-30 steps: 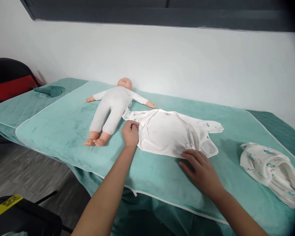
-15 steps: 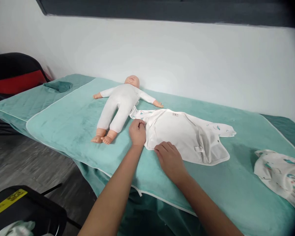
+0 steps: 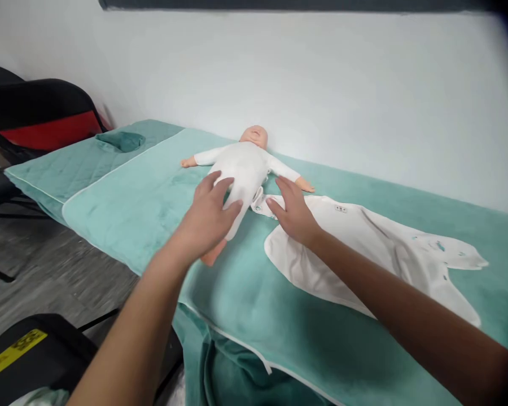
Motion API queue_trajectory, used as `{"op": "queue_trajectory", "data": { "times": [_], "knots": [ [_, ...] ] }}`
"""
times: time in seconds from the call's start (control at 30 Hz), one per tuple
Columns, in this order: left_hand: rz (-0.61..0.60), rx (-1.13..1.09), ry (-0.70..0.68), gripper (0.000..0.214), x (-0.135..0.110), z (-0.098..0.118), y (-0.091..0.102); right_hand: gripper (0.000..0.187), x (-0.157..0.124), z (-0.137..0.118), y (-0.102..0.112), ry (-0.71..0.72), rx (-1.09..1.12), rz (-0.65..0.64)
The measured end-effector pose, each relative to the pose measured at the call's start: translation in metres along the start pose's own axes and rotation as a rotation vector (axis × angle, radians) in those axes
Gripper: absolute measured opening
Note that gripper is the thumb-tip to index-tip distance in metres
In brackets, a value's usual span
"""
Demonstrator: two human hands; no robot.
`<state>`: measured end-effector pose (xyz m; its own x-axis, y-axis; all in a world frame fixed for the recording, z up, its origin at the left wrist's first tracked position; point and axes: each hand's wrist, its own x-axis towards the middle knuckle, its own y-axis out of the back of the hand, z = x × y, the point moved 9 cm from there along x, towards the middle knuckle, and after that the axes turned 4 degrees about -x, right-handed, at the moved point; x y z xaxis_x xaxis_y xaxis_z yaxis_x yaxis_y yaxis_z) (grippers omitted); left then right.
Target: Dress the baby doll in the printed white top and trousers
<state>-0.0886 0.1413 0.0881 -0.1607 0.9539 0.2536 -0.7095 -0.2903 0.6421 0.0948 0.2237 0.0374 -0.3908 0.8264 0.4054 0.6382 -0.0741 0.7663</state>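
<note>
Doll (image 3: 242, 163) lies on its back on the pale teal blanket (image 3: 144, 203), head toward the wall (image 3: 322, 96), arms spread out to the sides, dressed in a plain white suit. My left hand (image 3: 207, 217) is open with the fingers spread, reaching over the doll's hip and legs; the fingertips overlap its white suit, but I cannot tell if they press on it, and the hand grips nothing. One bare foot of the doll shows just below my wrist.

My right hand (image 3: 294, 214) is open too, fingers straight and close together, palm down on the near sleeve of the white baby garment (image 3: 364, 242), just beside the doll's outstretched arm. It has hold of nothing. The garment lies spread flat on the blanket to the right of the doll, with its far sleeve showing small teal prints.

The blanket covers a darker quilted surface (image 3: 68, 169), on which a small folded teal cloth (image 3: 121, 140) sits at the far left. Beyond that stands a black and red chair (image 3: 46, 118). A black case with a yellow label (image 3: 25, 355) sits on the floor at lower left.
</note>
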Motion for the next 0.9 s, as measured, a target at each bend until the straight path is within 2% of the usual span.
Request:
{"op": "queue_trajectory", "data": {
  "times": [0.1, 0.17, 0.27, 0.33, 0.43, 0.53, 0.67, 0.8, 0.9],
  "knots": [
    [-0.151, 0.058, 0.205, 0.075, 0.019, -0.064, -0.002, 0.063, 0.073, 0.001, -0.032, -0.084, -0.123, 0.020],
    [-0.159, 0.025, 0.271, 0.080, 0.033, -0.091, -0.007, 0.061, 0.112, 0.017, -0.042, -0.226, -0.147, 0.063],
    [-0.088, -0.096, 0.267, 0.082, 0.059, -0.103, -0.012, 0.064, 0.153, 0.053, -0.046, -0.427, -0.109, 0.048],
    [-0.069, -0.283, 0.281, 0.077, 0.075, -0.104, -0.017, 0.070, 0.174, 0.071, -0.049, -0.468, -0.023, -0.037],
    [-0.129, -0.694, 0.370, 0.068, 0.090, -0.105, -0.034, 0.079, 0.193, 0.081, -0.049, -0.474, 0.124, -0.184],
    [-0.199, -0.978, 0.377, 0.066, 0.090, -0.092, -0.047, 0.087, 0.196, 0.075, -0.038, -0.484, 0.193, -0.246],
    [-0.214, -1.056, 0.275, 0.062, 0.072, -0.055, -0.039, 0.101, 0.189, 0.049, -0.002, -0.393, 0.269, -0.240],
    [-0.215, -1.090, 0.182, 0.059, 0.040, 0.003, -0.029, 0.102, 0.170, 0.033, 0.060, -0.288, 0.205, -0.203],
    [-0.229, -1.132, 0.144, 0.061, 0.013, 0.047, -0.043, 0.091, 0.142, 0.036, 0.111, -0.255, 0.114, -0.147]
  ]
}}
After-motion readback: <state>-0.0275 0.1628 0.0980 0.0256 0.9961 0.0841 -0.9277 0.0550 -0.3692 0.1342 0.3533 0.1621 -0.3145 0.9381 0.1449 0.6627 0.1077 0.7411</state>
